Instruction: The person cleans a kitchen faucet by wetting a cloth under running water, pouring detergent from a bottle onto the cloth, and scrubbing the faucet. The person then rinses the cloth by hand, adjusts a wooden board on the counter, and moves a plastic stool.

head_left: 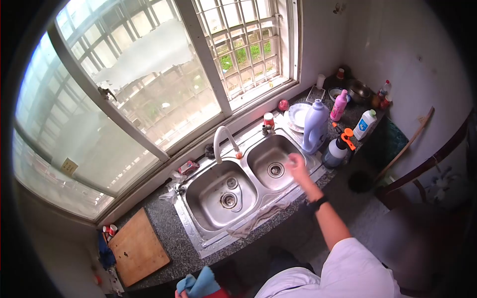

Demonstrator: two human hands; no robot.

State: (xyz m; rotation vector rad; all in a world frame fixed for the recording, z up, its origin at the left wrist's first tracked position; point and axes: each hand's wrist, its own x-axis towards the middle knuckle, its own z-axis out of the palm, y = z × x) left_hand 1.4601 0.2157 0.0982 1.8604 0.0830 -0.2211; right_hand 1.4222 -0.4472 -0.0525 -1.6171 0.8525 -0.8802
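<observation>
My right hand [298, 170], with a dark band on the wrist, is over the right edge of the right sink basin [258, 171]. Motion blurs its fingers, and I cannot make out anything in them. At the bottom edge of the view, my left hand [182, 294] is closed on a blue cloth [201, 284]; only part of this hand shows. Left of the right basin lies the left basin [213, 211], and a white curved faucet [219, 136] stands behind the two. A wet rag [258, 222] lies along the sink's front rim.
Right of the sink stand a purple bottle [314, 129], a spray bottle [335, 153] with an orange trigger, a pink bottle [339, 106], a white bottle [365, 125] and plates [299, 114]. A wooden board [139, 248] lies at the left. Windows line the back wall.
</observation>
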